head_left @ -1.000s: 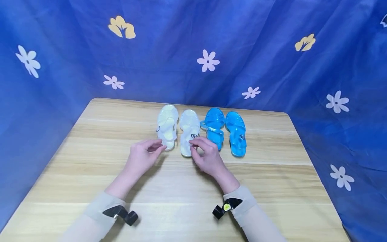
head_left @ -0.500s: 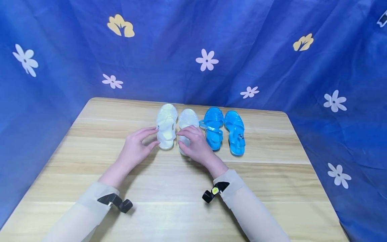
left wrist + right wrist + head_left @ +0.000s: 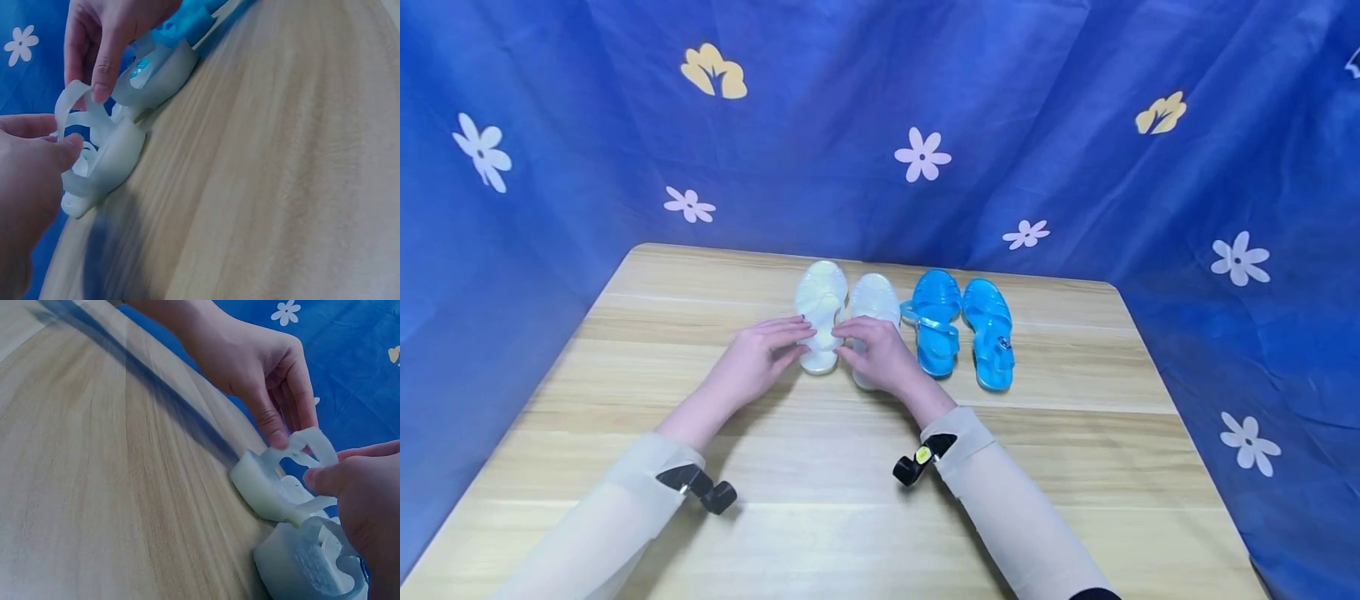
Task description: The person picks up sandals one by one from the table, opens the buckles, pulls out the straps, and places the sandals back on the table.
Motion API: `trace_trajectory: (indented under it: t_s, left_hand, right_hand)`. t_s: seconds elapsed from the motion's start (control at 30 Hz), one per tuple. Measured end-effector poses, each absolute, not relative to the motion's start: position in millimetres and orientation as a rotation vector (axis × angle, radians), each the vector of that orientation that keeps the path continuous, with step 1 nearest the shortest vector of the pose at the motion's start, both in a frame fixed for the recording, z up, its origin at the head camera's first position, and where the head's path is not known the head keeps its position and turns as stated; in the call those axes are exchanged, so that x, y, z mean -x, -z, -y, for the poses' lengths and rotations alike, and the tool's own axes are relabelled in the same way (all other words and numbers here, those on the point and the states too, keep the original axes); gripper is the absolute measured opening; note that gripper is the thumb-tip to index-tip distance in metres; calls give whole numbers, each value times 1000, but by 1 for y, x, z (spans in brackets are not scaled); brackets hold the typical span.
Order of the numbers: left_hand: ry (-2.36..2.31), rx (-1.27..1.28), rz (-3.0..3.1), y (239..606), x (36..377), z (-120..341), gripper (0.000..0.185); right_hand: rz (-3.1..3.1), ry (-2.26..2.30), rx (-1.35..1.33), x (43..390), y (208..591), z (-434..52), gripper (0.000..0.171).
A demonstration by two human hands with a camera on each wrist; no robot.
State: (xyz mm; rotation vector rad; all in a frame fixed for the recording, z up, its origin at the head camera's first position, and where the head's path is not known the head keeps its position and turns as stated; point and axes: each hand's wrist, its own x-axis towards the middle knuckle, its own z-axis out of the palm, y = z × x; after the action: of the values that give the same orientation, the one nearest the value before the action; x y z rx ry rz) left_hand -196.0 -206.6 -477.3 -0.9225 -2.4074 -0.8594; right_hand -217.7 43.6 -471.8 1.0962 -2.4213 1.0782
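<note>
Now, near to far.
Sleeves: beige, each with a black wrist mount, over the wooden table [image 3: 820,517].
Left hand [image 3: 758,360]: grasping the heel strap of the left white sandal [image 3: 818,315], thumb and fingers pinched on it.
Right hand [image 3: 876,354]: also pinching that same strap from the other side, lying over the right white sandal [image 3: 874,297].
Strap: lifted in a loop between both hands in the wrist views.
White sandals: side by side at table centre, touching, toes pointing away.
Blue sandals [image 3: 962,329]: a pair just right of the white ones, untouched.
Backdrop: blue cloth [image 3: 1075,167] with white and yellow flowers.
</note>
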Motion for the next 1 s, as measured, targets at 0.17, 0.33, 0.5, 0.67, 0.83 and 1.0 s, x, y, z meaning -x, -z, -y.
trace_trajectory:
  t_s: [0.17,0.33,0.5,0.67,0.83,1.0]
  left_hand:
    - [866,882,2405,474,196,209,32]
    - [882,853,2412,474,191,213,31]
    - [886,849,2415,475,182,216,30]
    - [874,838,2399,476,169,217,31]
    - [878,836,2387,475,155,217,32]
    - [889,832,2389,475,144,218,32]
  right_hand:
    - [2421,-1071,-1061,214,473,-44,25]
    - [2451,-953,-1048,204,472,-45,24]
    - [2422,-752,-1129,193,469,-45,23]
    - [2385,-565,-1195,180,466,-45,23]
    - [2365,-531,-1236,168,465,-45,22]
    - [2352,-560,-1261,158,465,-47,21]
